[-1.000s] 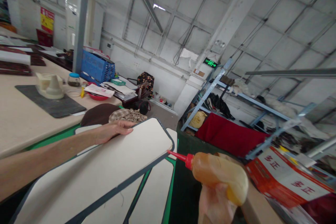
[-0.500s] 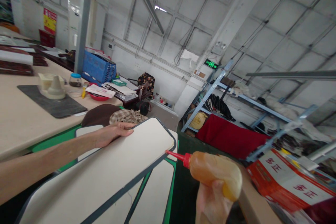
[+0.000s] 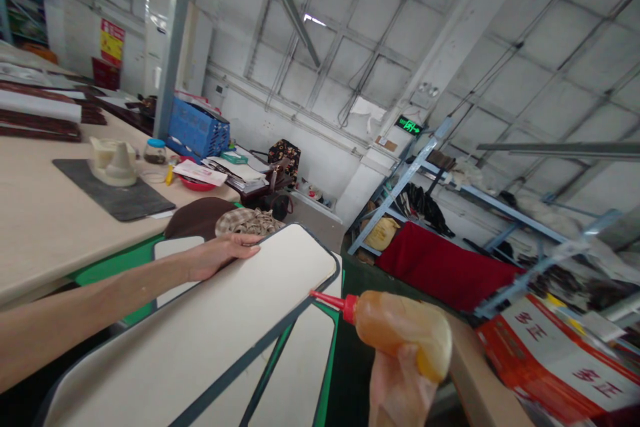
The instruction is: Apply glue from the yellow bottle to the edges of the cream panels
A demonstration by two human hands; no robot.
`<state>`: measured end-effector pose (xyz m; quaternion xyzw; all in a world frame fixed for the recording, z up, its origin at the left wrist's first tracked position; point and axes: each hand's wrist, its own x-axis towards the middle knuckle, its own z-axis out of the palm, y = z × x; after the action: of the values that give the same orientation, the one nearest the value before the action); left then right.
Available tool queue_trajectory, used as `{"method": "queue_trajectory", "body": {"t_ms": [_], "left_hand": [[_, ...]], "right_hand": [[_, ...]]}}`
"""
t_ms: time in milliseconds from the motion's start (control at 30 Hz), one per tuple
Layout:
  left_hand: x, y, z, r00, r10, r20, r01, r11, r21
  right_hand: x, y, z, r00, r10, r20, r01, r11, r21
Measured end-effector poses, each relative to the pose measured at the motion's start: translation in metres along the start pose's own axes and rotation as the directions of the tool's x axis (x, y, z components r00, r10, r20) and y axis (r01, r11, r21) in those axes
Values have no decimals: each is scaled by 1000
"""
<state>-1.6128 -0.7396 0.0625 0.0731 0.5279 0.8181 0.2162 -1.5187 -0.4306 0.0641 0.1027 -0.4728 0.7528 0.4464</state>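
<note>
A long cream panel [image 3: 200,327] with rounded corners and a dark border slants across the front of my view. My left hand [image 3: 220,257] grips its far long edge, thumb on top and the other fingers hidden beneath. In my right hand [image 3: 403,380] is a squeeze bottle [image 3: 395,323] of amber liquid, tipped on its side. Its red nozzle [image 3: 327,297] points left, with the tip at the panel's near edge close to the right corner. More cream panels of the same kind, such as one lower panel [image 3: 300,360], lie underneath on a green surface.
On the left, a beige table [image 3: 30,213] carries a black mat [image 3: 120,197], a cream tape dispenser [image 3: 114,163] and a lidded jar [image 3: 155,151]. A blue crate [image 3: 197,128] sits behind. At right stand a metal shelf with red cloth [image 3: 445,260] and an orange-white carton [image 3: 560,353].
The nozzle tip has slid left along the panel's near edge, away from the corner, as my right hand moved slightly left. My left hand keeps its hold. The view has shifted a little.
</note>
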Motion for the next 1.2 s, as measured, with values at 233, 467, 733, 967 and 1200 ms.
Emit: {"method": "queue_trajectory", "body": {"t_ms": [233,467,733,967,1200], "left_hand": [[-1,5,-3,1000,-5,13,4,998,57],[0,11,4,1000,-14,-26,15,999,39],[9,17,9,998,-7,-67,11,999,53],[20,19,14,998,14,-64,-12,1000,28],[31,24,24,992,-34,-123,37,999,25]], "right_hand": [[-3,6,2,995,98,-35,-97,995,35],[-6,0,11,992,88,90,-90,996,24],[-9,-1,10,996,72,51,-74,997,34],[-12,0,0,996,63,57,-64,998,27],[-12,-4,-6,996,85,19,-86,996,23]]}}
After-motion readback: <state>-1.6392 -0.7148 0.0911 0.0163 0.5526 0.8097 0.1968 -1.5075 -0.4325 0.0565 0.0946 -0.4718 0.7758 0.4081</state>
